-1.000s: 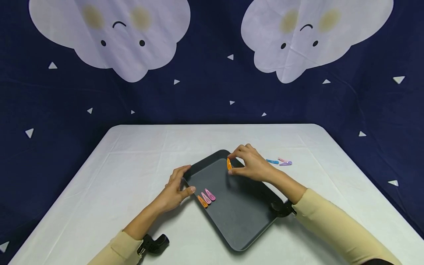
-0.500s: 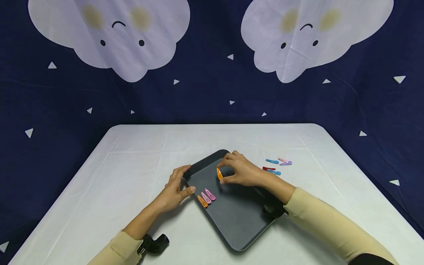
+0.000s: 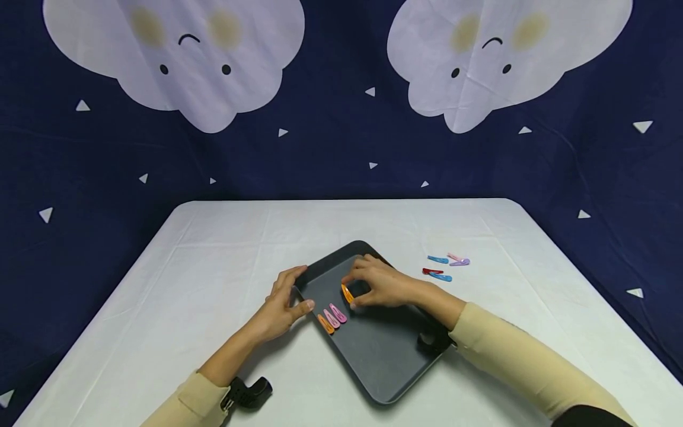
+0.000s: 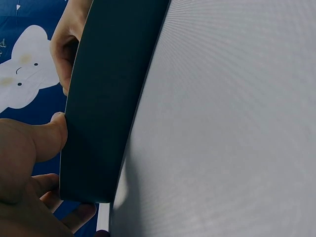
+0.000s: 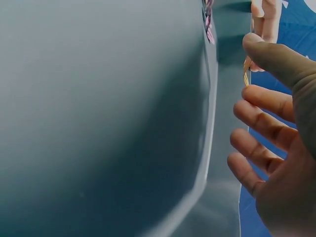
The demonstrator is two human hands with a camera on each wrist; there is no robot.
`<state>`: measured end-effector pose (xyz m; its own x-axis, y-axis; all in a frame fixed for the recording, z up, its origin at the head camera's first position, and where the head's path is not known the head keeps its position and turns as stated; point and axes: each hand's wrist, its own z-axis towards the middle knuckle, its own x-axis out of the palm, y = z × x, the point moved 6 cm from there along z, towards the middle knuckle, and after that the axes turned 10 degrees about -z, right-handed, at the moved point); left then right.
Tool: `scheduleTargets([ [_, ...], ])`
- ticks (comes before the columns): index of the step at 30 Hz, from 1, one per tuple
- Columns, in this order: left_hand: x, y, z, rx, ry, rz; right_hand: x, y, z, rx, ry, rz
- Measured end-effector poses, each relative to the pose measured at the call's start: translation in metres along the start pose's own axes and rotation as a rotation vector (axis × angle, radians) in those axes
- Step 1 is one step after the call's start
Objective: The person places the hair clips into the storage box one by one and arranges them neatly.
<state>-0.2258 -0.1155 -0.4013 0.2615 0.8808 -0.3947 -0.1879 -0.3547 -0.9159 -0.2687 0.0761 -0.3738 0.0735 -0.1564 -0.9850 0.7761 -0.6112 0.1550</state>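
Note:
A dark grey baking tray [image 3: 381, 362] lies slantwise on the white table. My left hand [image 3: 284, 308] holds its left corner, thumb at the rim and fingers round the outside. Over the tray, my right hand [image 3: 383, 286] pinches an orange hair clip [image 3: 347, 293] between thumb and index finger. The right wrist view shows this clip [image 5: 246, 74] edge-on, with the other fingers spread loosely. Inside the tray, along the left wall, lie an orange clip [image 3: 325, 324] and two pink clips [image 3: 335, 316] side by side.
Right of the tray, on the table [image 3: 224, 249], lie a red clip [image 3: 432, 271], two blue clips [image 3: 438, 259], a purple clip [image 3: 460, 262] and a pale pink clip [image 3: 454, 257]. A dark blue cloth [image 3: 331, 160] with clouds hangs behind the table.
My right hand has carried the orange clip left and nearer, towards the row in the tray. The red clip and a blue clip have come into view behind the arm. My left hand stays put.

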Motion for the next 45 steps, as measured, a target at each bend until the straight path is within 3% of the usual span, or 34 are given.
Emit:
scheduleTargets([
  [14, 0.0, -0.002, 0.001, 0.005, -0.003, -0.008, 0.015, 0.004, 0.004, -0.023, 0.097, -0.011],
  [45, 0.001, 0.0, 0.0, -0.013, 0.019, 0.001, 0.022, 0.006, 0.004, -0.076, 0.098, -0.041],
])
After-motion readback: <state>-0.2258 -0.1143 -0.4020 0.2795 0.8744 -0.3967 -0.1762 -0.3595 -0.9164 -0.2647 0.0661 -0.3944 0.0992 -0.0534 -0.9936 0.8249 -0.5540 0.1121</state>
